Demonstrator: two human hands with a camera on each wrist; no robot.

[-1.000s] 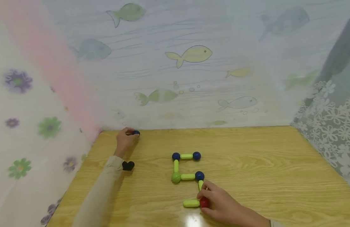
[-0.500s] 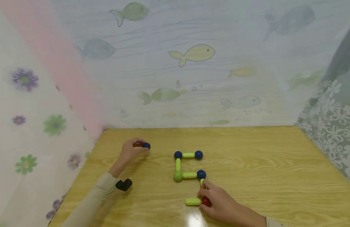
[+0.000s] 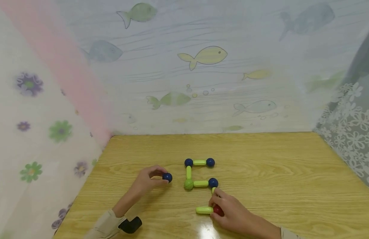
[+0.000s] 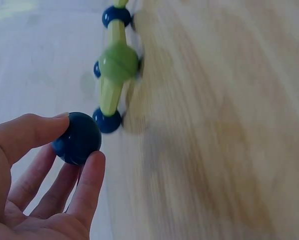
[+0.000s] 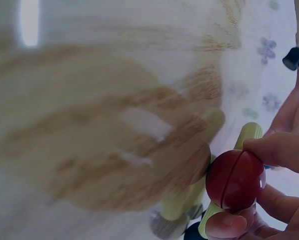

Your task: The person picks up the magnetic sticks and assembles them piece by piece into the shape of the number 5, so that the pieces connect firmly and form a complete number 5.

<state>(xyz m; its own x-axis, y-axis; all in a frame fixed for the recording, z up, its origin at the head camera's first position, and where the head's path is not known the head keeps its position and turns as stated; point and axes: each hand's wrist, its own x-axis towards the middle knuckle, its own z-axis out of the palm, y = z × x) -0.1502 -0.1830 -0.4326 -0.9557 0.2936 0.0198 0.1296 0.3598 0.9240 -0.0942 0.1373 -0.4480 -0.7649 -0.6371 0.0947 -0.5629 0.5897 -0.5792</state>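
Observation:
Thumb and fingertips of my left hand [image 3: 146,182] pinch a loose blue ball [image 4: 77,139], left of the joined shape and apart from it. That shape is a bent chain of yellow-green rods [image 3: 201,183] and balls on the table. Its top rod runs between two blue balls [image 3: 210,162]; a green ball [image 3: 188,184] forms the left corner, and another blue ball [image 3: 213,183] the right one. My right hand [image 3: 232,210] grips the red ball [image 5: 235,180] at the chain's near corner. A rod [image 3: 204,210] points left from the red ball. Fingers partly hide the rod above it.
The wood-grain table [image 3: 280,166] meets a fish-patterned back wall [image 3: 202,76] at its far edge. A flowered side [image 3: 38,132] rises on the left. A black wrist camera [image 3: 130,225] sits at the left sleeve. Glare marks the table's near middle.
My left hand has brought the blue ball from the far left of the table nearer and rightward, toward the chain. My right hand stays at the red ball; the view has shifted slightly.

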